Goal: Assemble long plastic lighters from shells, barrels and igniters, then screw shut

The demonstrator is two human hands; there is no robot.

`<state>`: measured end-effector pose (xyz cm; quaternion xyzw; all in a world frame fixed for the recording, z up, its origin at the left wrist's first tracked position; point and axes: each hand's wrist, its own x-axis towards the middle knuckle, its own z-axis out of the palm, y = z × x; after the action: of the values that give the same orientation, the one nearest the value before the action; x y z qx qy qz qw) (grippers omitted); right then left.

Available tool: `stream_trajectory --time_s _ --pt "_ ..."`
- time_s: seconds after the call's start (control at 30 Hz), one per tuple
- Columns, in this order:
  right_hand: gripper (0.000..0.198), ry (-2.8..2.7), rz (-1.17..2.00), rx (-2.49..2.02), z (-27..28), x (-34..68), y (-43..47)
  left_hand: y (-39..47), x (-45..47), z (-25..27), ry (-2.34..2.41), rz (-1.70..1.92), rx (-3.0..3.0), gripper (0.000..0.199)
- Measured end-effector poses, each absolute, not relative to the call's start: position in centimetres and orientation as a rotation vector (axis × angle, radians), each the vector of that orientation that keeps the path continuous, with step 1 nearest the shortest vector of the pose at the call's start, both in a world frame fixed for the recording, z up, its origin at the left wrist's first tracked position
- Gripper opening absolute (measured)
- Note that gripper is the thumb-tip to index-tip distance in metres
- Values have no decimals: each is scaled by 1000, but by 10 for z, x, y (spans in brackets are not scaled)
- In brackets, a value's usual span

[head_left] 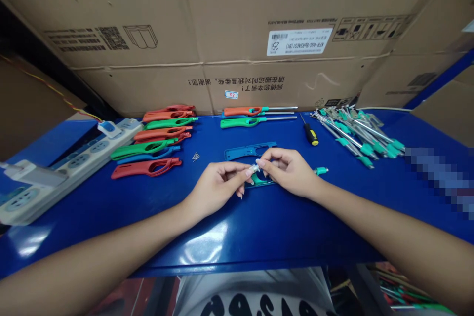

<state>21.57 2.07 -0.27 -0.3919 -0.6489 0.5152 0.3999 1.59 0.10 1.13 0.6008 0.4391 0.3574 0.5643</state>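
Left of the open shell [237,152] lay probably screws [196,157]; right of it, a screwdriver [311,136]; behind it, lighters [239,122].

Blue casing half [240,152] — yellow-and-black screwdriver [311,136]

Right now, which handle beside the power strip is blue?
The blue handle second from the front, between a red handle and a green handle; none other there is blue.
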Motion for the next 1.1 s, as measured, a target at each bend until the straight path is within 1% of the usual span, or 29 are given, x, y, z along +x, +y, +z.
stream_trajectory --time_s 0.07,0.17,0.27,0.37,0.47,0.77,1.1 --pt "43 -1600 1359 -986 -1 216 22 3 12 17 1044 834 1467 26" --pt "43 -1542 1387 -1042 -1 218 25 5 2 28 1091 830 1619 32" --pt "39 -1511 1338 -1091 0 220 28 8 -8 36 1144 680 1890 20" --pt "32 -1477 1309 -1110 1 222 30 10 -13 39 1177 512 2170 19" --pt "29 -1457 1314 -1102 3 223 31 11 -14 38 1147 446 2338 17" --pt "31 -1478 1314 -1078 2 224 31 8 -12 33 1133 373 2410 12" --pt "30 -1486 1338 -1068 2 225 32 10 -13 32 1108 370 2425 14"
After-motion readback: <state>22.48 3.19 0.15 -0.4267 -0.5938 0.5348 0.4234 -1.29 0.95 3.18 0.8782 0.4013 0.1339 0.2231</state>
